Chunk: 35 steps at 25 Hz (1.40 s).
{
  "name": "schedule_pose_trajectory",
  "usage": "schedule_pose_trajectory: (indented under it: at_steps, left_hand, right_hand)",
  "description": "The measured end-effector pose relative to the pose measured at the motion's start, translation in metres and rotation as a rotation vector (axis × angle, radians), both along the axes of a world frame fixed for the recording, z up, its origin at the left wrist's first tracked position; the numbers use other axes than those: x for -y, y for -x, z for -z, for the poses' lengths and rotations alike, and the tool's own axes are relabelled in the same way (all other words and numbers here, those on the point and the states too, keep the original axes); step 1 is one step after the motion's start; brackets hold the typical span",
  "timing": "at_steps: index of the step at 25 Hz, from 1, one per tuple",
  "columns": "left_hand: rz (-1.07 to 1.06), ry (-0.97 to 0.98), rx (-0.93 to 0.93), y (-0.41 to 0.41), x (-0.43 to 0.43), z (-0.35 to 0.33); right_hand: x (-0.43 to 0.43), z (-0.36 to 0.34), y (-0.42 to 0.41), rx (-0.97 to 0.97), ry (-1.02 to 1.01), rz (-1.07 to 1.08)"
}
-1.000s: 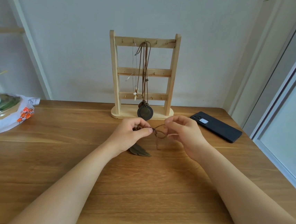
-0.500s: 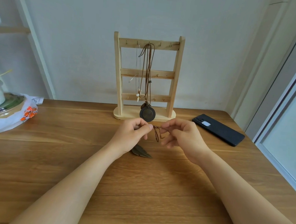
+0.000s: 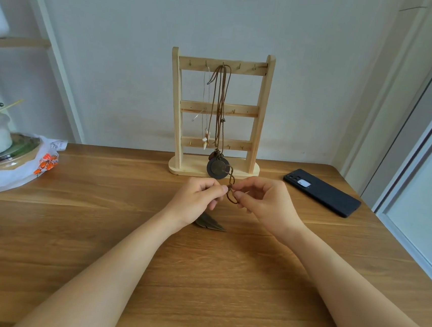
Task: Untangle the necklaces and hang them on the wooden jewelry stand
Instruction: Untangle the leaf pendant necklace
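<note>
Two hands on one knotted cord

A white bag (image 3: 41, 166) lies far left on the table (image 3: 198, 280). The left hand (image 3: 195, 201) pinches the brown cord (image 3: 230, 191), its leaf pendant (image 3: 210, 224) on the wood beneath. Behind stands the wooden jewelry stand (image 3: 260, 115), two necklaces (image 3: 222, 98) hung. The right hand (image 3: 266, 205) pinches the same cord. A phone (image 3: 321, 192) lies right.

Far back on the table (image 3: 97, 231), by the wall: the wooden stand (image 3: 243, 110), with necklaces (image 3: 223, 90) on its top bar. Just before the stand: left hand (image 3: 195, 201) and right hand (image 3: 266, 205), a cord (image 3: 230, 191) pinched between. Under the left hand: a leaf charm (image 3: 210, 223). Right of the stand: a phone (image 3: 322, 193). Far left: a bag (image 3: 24, 171).
</note>
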<state>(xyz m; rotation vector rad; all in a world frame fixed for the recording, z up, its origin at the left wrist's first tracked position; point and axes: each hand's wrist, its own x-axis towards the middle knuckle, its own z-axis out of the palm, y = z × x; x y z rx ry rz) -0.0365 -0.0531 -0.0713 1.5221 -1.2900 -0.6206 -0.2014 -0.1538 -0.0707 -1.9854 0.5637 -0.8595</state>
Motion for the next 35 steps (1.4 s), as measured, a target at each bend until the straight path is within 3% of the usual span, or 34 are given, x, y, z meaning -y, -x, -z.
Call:
schedule_pose_trajectory:
  at_steps: [12,18,22,26,31,35]
  left_hand:
    - [0.011,-0.103,0.056,-0.002,-0.001,-0.001]
    - [-0.045,-0.045,0.075,-0.004,-0.004,-0.005]
    - [-0.052,-0.083,0.097,-0.005,-0.004,-0.006]
    - [-0.094,-0.034,0.001,-0.006,-0.004,-0.005]
    - [-0.149,-0.053,-0.013,-0.006,0.000,-0.004]
    - [-0.126,-0.048,-0.010,-0.004,-0.001,-0.005]
  right_hand:
    - [-0.003,-0.002,0.000,-0.120,0.210,0.001]
    - [0.001,-0.003,0.001,-0.099,-0.216,0.020]
    - [0.002,-0.003,0.002,-0.205,-0.034,0.078]
    - [0.001,-0.003,0.004,-0.043,-0.167,0.084]
    - [-0.004,-0.015,0.007,0.218,-0.054,0.097]
    - [-0.006,-0.006,0.001,-0.074,0.162,0.053]
